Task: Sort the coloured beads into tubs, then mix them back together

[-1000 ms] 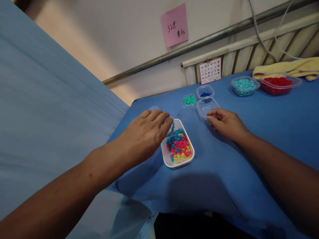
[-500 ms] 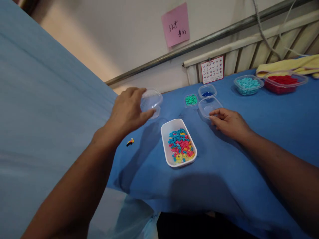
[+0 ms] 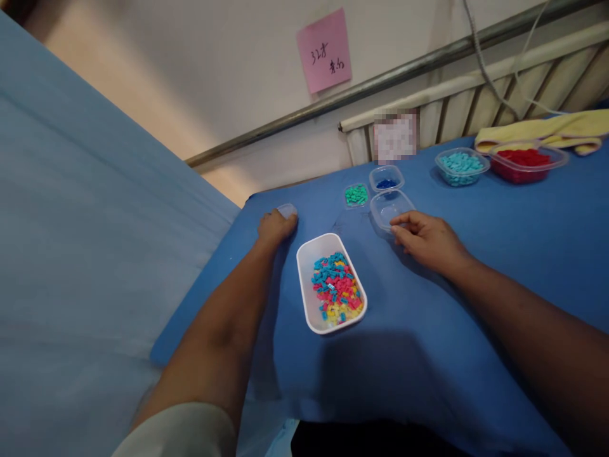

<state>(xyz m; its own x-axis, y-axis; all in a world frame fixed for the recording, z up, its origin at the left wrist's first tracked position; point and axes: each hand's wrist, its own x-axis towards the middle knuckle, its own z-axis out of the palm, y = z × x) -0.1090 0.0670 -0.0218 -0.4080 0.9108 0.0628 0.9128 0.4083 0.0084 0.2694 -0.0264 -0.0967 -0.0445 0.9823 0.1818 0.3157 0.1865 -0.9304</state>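
My left hand (image 3: pixel 276 226) is at the far left part of the table, its fingers closed around a small clear plastic container (image 3: pixel 287 210), mostly hidden by the hand. My right hand (image 3: pixel 425 238) pinches the near right rim of a clear square container (image 3: pixel 391 206) that stands on the table with nothing visible inside. Between my forearms lies a white rectangular tub (image 3: pixel 304 279) holding mixed small plastic bricks (image 3: pixel 337 285) in blue, pink and yellow.
Behind are a small container of green bricks (image 3: pixel 356 195) and one with dark blue bricks (image 3: pixel 386 184). Further right stand containers of light blue (image 3: pixel 461 163) and red pieces (image 3: pixel 523 158), near a yellow cloth (image 3: pixel 542 130). A light blue curtain (image 3: pixel 85 241) hangs along the left.
My left hand has moved away from me and lower, to the small clear container. The small yellow and black pieces are now out of sight behind my left forearm. My right hand keeps its pinch.
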